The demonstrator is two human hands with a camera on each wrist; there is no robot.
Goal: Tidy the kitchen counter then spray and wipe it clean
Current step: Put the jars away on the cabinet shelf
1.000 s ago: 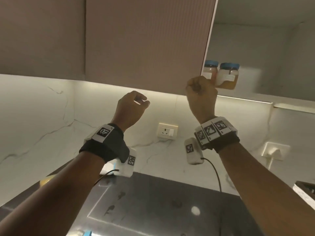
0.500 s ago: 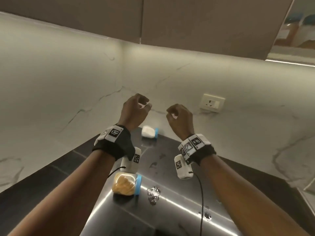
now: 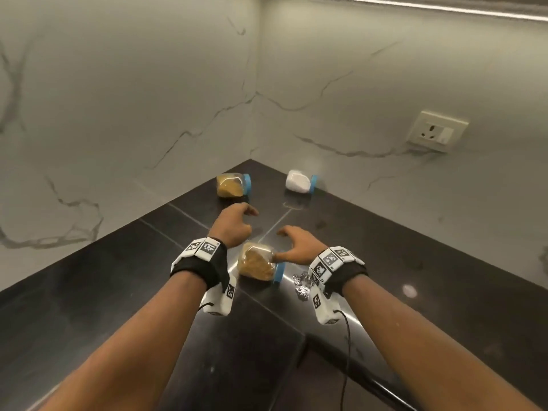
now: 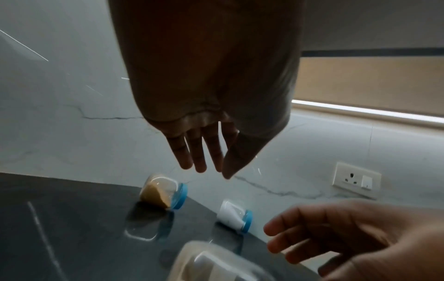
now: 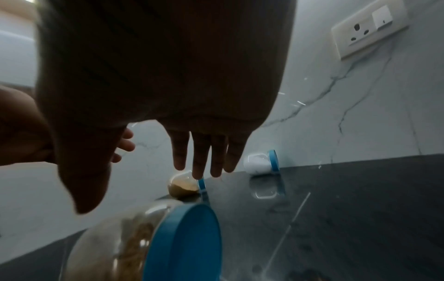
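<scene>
Both hands, left (image 3: pixel 232 225) and right (image 3: pixel 298 246), hover with fingers spread, holding nothing. A jar (image 3: pixel 258 264) lies on the table (image 3: pixel 103 286) between them.

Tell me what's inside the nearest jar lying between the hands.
The nearest jar holds a brownish, coarse-looking filling, visible through its clear wall. Its blue lid is on; what the filling is cannot be told.

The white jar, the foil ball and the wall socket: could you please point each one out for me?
white jar (image 3: pixel 297 181), head view, on its clear body
foil ball (image 3: pixel 302 284), head view, on its crumpled middle
wall socket (image 3: pixel 436 131), head view, on its faceplate
</scene>
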